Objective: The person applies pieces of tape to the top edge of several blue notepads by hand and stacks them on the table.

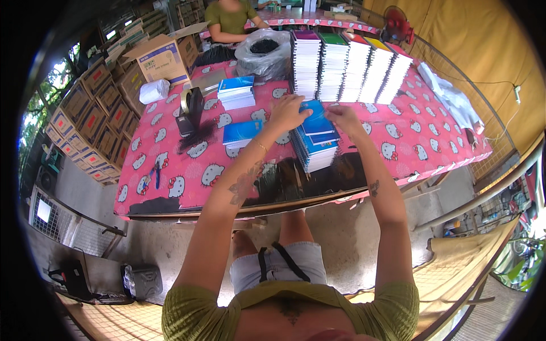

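A blue-covered spiral notebook (314,120) lies askew on top of a stack of blue notebooks (316,156) near the front of the table. My left hand (289,115) grips its left side, with the thumb over the cover. At its right edge, my right hand (344,121) has its fingers pinched together on it. To the left of the stack are two shorter piles of blue notebooks, the nearer pile (242,133) partly covered by my left forearm and the farther pile (236,92) in full view.
Tall stacks of notebooks (333,67) with different-coloured covers stand behind my hands. A clear plastic bag (263,63) holds black coils. Left are a tape dispenser (189,112), pliers (157,175) and an open carton (164,61). A person (232,21) is across the pink table (392,133).
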`<state>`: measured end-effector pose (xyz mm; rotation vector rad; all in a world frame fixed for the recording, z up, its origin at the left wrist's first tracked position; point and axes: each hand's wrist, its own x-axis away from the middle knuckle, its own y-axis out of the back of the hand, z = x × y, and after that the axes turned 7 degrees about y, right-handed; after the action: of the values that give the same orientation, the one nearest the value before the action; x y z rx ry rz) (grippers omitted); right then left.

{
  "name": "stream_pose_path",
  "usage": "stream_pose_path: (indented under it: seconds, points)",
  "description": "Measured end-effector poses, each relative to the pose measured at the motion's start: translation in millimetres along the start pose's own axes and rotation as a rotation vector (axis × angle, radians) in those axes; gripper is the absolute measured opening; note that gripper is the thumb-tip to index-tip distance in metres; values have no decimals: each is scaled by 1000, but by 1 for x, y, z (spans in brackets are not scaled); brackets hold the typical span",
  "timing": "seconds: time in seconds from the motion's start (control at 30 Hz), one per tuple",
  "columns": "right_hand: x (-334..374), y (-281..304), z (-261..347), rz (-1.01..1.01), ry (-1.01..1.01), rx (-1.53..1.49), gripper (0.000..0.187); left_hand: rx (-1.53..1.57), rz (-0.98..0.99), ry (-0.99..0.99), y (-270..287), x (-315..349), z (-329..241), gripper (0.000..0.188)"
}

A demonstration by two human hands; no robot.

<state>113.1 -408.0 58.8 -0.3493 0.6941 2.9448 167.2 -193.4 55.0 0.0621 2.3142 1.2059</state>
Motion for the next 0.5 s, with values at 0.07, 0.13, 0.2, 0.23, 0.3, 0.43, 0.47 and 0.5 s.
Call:
stream_pose_path:
  seconds: [0.07, 0.13, 0.2, 0.23, 0.3, 0.43, 0.47, 0.5]
  points:
    - [-1, 4, -5, -17, 34, 0, 39, -49, 186, 39, 1, -5, -7, 62]
    - [3, 6, -10, -9, 104, 27, 38, -70, 207, 24, 4, -2, -11, 63]
    - [5, 4, -9, 6, 155, 50, 38, -65, 218, 29, 10, 1, -10, 63]
    - [7, 4, -8, 16, 168, 62, 38, -47, 223, 39, 13, 4, -9, 63]
    - [11, 6, -9, 30, 189, 60, 38, -13, 235, 45, 18, 11, -13, 64]
    - [23, 6, 1, -1, 230, 94, 36, 30, 212, 18, 20, 24, -13, 64]
    - [30, 5, 9, -26, 240, 126, 36, 38, 195, 5, 20, 26, -12, 63]
    - [38, 1, 16, -164, 362, 199, 34, 35, 181, 5, 19, 27, -9, 63]
